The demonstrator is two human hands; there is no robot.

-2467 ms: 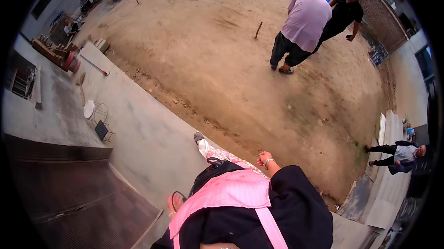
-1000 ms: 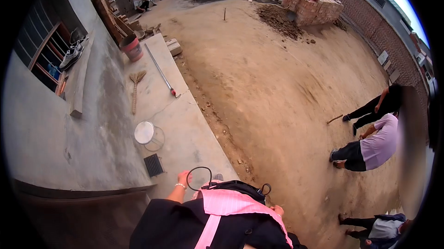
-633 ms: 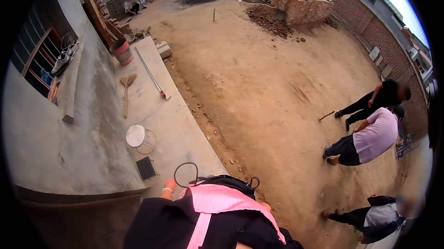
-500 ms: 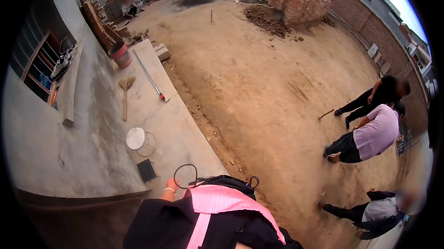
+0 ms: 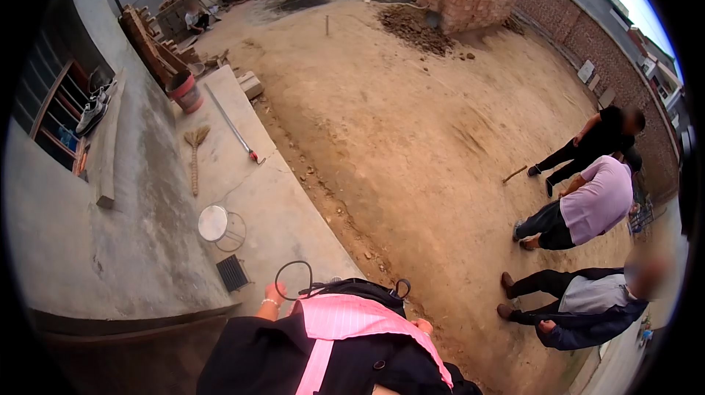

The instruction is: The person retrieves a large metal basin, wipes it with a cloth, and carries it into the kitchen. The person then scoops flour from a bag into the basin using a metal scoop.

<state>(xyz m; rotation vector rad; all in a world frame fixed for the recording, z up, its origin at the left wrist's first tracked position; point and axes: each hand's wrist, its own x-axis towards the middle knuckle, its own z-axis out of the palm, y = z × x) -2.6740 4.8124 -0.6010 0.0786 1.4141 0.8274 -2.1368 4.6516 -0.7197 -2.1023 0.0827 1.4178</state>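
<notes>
At the left of my body, my left hand point(image 5: 275, 293) hangs beside a loop of black cable point(image 5: 294, 266), with a pale bracelet point(image 5: 270, 302) at its wrist. Its fingers are too small to make out, and I cannot tell whether it touches the cable. My right hand point(image 5: 422, 327) shows only in part past the pink collar point(image 5: 352, 316) of my dark clothing; its fingers are hidden. Black gear point(image 5: 374, 293) lies across my front, joined to the cable. Closest to my left hand on the concrete are a dark grate-like panel point(image 5: 233, 272) and a round stool point(image 5: 214, 224).
A broom point(image 5: 195, 160), a long pole point(image 5: 231, 123) and a red bucket point(image 5: 184, 92) are along the concrete ledge point(image 5: 283, 211). Dirt ground drops off to its right. Several people stand at the right, one in a pink shirt point(image 5: 598, 200). A brick stack point(image 5: 470, 7) stands farther back.
My right hand has come into view at the right of my body. The nearest person at the right has stepped farther into view. The scene has shifted slightly left.
</notes>
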